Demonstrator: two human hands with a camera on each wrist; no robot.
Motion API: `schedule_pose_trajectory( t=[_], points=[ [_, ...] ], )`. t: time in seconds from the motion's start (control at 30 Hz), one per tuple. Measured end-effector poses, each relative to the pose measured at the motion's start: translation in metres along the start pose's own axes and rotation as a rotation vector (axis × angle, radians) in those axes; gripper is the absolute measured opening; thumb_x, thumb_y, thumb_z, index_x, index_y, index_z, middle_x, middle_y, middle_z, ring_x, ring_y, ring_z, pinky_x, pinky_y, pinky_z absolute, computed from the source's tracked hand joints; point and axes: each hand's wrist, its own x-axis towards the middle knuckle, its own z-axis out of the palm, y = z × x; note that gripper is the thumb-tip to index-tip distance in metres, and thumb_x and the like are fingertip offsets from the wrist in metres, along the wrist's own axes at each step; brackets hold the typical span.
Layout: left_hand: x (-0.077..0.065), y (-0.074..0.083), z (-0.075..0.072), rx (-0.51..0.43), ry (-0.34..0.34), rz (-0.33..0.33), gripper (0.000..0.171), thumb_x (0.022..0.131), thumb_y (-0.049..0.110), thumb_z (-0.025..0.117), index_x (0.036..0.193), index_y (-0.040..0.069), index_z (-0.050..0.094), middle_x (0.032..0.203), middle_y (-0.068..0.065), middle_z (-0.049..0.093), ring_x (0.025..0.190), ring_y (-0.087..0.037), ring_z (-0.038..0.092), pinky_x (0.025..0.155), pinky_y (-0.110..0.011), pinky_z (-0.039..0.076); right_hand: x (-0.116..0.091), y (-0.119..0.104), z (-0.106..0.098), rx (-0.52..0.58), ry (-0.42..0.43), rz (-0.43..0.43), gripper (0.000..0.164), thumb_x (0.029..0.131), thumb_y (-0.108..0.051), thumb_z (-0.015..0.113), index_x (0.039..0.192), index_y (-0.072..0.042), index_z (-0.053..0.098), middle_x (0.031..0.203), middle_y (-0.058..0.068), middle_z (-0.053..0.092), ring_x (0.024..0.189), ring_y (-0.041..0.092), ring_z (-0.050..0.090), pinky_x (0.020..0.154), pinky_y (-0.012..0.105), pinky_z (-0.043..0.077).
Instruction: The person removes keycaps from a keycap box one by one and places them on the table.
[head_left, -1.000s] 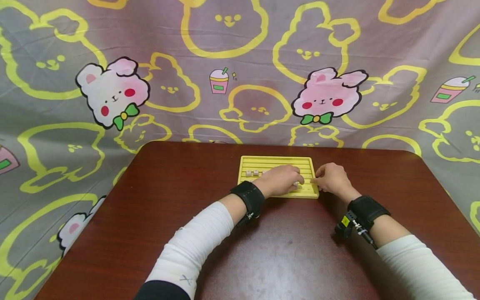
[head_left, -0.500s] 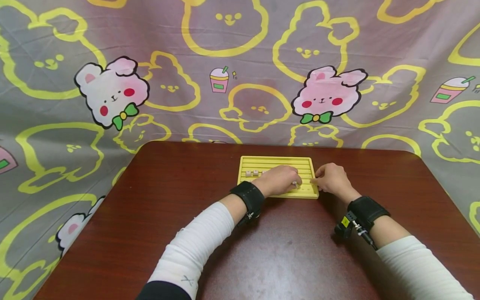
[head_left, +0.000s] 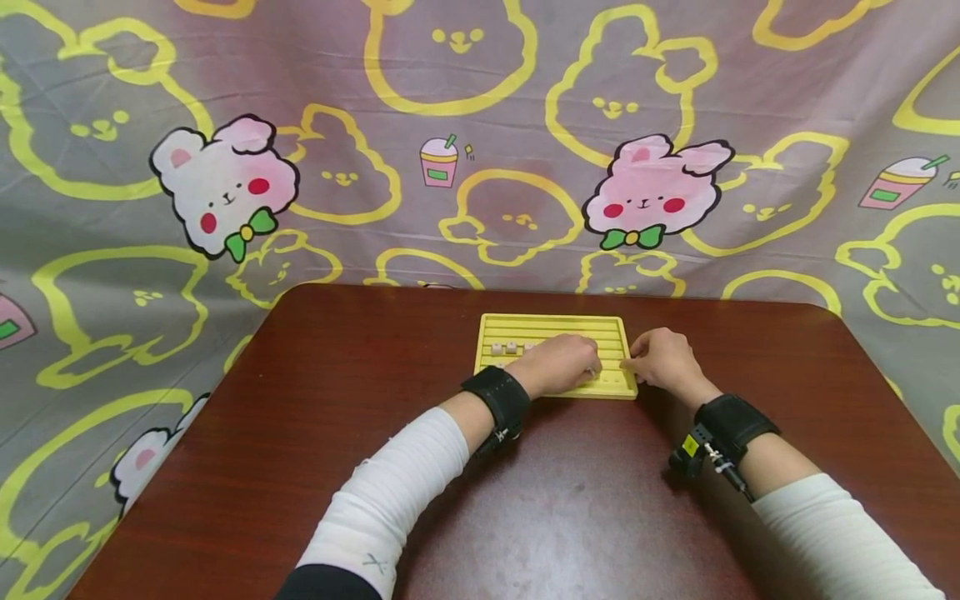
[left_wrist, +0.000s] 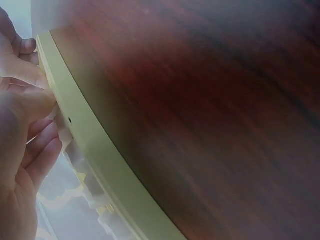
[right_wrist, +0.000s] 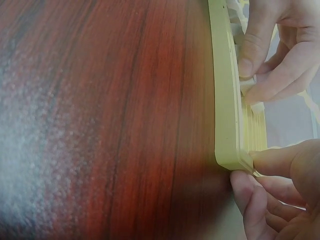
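A yellow ridged tray (head_left: 553, 321) lies on the table and holds small white cubes (head_left: 512, 347) in a row. Reaching over its front part, my left hand (head_left: 561, 364) pinches a white cube (right_wrist: 247, 85) between thumb and fingers; the right wrist view shows this best. My right hand (head_left: 666, 358) grips the tray's right end, thumb on the rim and fingers against the outer side at the corner. In the left wrist view, the left hand (left_wrist: 22, 135) is at the tray's front wall (left_wrist: 95, 130). The left hand and wrist hide part of the tray in the head view.
The dark brown wooden table (head_left: 360, 367) extends around the tray on all sides. Behind it hangs a grey-pink cloth (head_left: 517, 125) printed with cartoon rabbits. Black straps with small cameras (head_left: 690, 454) are on both wrists.
The left hand has shifted very slightly left, its fingers drawing closer around the white cube, which shows less now. The right hand stays on the tray's end.
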Motion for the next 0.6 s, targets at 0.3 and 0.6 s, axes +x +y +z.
schedule_pose_trajectory(
  t=[0.3,0.6],
  points=[
    [0.0014,-0.0002,0.0009,0.006,0.009,0.009,0.016,0.097,0.013,0.061,0.093,0.016,0.076,0.091,0.003,0.067,0.083,-0.007,0.058,0.075,-0.023,0.049,0.0015,0.0002,-0.0004,-0.005,-0.004,0.007,0.025,0.088,-0.017,0.073,0.099,0.005,0.071,0.079,0.012,0.072,0.061,0.013,0.065,0.053,0.023,0.05],
    [0.0047,0.0041,-0.0069,-0.012,0.017,0.038,0.015,0.097,0.016,0.062,0.1,0.015,0.076,0.096,0.002,0.069,0.091,-0.01,0.065,0.081,-0.023,0.053,0.0026,-0.0003,-0.0022,-0.005,-0.007,0.016,0.026,0.088,-0.018,0.073,0.099,0.005,0.071,0.08,0.013,0.072,0.062,0.013,0.066,0.054,0.023,0.05]
  ],
)
